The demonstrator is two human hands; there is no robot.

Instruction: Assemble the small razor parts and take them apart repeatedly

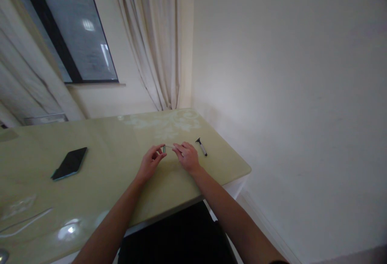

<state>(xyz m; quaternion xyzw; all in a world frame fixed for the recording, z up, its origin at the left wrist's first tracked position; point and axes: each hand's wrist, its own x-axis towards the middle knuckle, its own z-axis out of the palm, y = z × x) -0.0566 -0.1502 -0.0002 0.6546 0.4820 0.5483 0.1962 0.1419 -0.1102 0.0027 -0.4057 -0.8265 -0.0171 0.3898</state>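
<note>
My left hand [150, 161] is closed in a pinch, with a small, thin, green-edged piece [164, 149] upright between thumb and fingertips. Facing it, my right hand [188, 157] pinches a thin, pale stick [169, 146], whose far end reaches the top of the green-edged piece. Whether the two touch is too small to tell. Just right of my right hand, a razor [201, 147] with a dark head and a pale handle lies on the tabletop.
The glossy, pale green table [117, 191] meets the wall at the right. A dark tablet-like device [69, 163] lies on the left, with a white cable [28, 224] nearer the front. Curtains [151, 34] and a window [75, 26] stand behind.
</note>
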